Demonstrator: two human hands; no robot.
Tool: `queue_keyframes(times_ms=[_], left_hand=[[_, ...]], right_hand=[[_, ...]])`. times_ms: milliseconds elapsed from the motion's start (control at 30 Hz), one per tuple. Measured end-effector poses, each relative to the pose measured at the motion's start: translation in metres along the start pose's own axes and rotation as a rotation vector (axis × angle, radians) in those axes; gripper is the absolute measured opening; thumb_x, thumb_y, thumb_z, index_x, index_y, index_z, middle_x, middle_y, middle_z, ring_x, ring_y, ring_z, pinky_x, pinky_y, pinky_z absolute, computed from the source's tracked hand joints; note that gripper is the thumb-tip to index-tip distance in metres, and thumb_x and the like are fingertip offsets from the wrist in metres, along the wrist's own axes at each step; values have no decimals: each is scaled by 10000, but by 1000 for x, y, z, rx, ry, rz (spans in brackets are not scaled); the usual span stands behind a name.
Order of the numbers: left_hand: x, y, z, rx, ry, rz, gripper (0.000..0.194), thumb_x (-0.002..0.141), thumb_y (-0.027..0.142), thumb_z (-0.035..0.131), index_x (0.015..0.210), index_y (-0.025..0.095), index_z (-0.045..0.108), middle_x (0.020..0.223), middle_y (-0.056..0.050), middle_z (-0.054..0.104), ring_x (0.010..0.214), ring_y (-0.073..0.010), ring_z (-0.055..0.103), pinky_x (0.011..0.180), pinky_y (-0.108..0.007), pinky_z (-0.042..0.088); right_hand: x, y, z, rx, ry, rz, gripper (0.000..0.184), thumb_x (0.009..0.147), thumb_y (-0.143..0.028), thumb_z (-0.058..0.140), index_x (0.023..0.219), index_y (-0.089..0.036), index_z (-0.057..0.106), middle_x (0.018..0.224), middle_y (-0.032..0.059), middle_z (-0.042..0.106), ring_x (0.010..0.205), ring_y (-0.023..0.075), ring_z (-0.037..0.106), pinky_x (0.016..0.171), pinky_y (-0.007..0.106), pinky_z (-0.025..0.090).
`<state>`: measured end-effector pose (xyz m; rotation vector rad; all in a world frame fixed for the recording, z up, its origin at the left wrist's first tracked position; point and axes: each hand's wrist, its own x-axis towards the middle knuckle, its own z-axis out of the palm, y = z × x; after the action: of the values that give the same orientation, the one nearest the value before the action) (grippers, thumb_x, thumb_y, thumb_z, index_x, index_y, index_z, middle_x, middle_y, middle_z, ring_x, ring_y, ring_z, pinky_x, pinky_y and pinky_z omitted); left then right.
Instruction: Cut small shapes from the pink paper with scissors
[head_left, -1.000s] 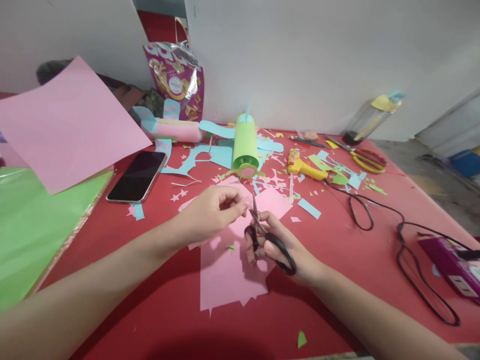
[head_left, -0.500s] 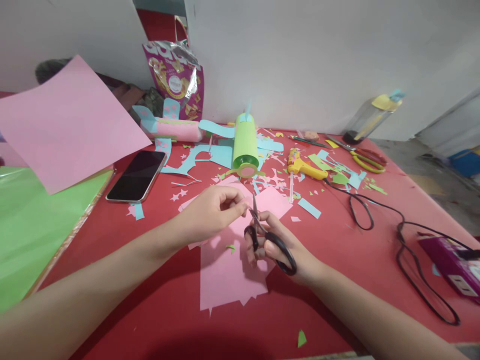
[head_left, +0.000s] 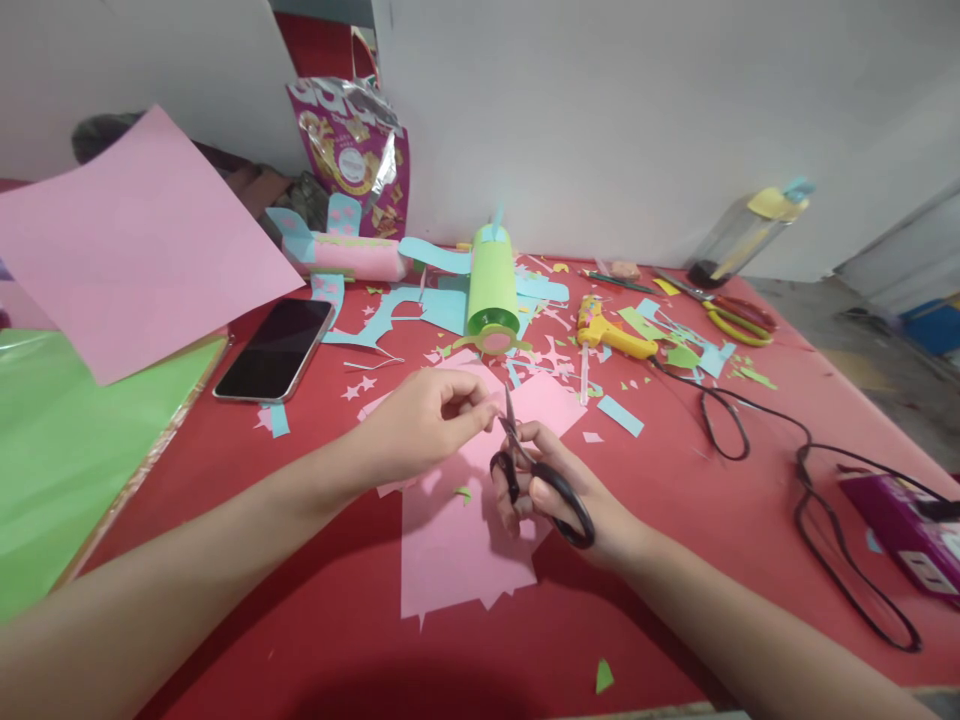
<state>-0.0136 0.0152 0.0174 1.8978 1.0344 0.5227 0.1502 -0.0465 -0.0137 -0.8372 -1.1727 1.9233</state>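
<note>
The red table (head_left: 337,620) spread out beneath your work. On your left lay a green sheet (head_left: 82,450), with a pink sheet (head_left: 150,250) overlapping its far edge. More pink paper (head_left: 457,565), jagged along its near edge, rested on the table under your hands. Beyond, a purple snack bag (head_left: 375,160) stood near the wall, with a pink tube (head_left: 356,260) bearing blue paper pieces lying in front of it, and a light-green cylinder (head_left: 491,280) sat to the right of that tube.

Your left hand (head_left: 427,425) was pinched narrow, thumb and fingertips together; whatever lay between them was too small to tell. Your right hand (head_left: 574,495) held the black-handled scissors (head_left: 553,478) above the pink paper, fingers at the handle loops, blades parted a little and pointing away from you just beside your left fingertips.

A dark-screened phone (head_left: 275,350) lay beyond your left forearm, and a yellow glue gun (head_left: 615,335) lay past your right hand. Smallest were the scraps: pink stars (head_left: 367,383) near the phone and a green scrap (head_left: 463,494) on the pink paper.
</note>
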Motion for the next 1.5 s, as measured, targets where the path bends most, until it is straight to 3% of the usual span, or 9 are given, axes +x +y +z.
queue_keyframes(times_ms=[1033,1267,1500], left_hand=[[0,2,-9,77,-41,-11,246,748,327,419,602,150,508,516,30,427,499,-82,401,488,-196,336],[0,2,-10,71,-70,-30,266,746,345,418,589,151,509,528,20,458,511,-88,419,499,-199,348],[0,3,-10,125,-77,-51,265,728,336,419,551,153,493,503,25,430,485,-86,393,470,-195,325]], right_hand=[[0,1,-2,-72,20,12,396,678,-496,554,851,-219,328,610,-52,445,445,73,473,374,175,323],[-1,-1,-2,-46,-60,27,402,693,-509,528,878,-219,317,646,-30,506,496,90,516,420,193,337],[-1,-1,-3,-70,-49,61,403,697,-515,516,886,-221,316,660,-27,501,514,96,519,426,193,315]])
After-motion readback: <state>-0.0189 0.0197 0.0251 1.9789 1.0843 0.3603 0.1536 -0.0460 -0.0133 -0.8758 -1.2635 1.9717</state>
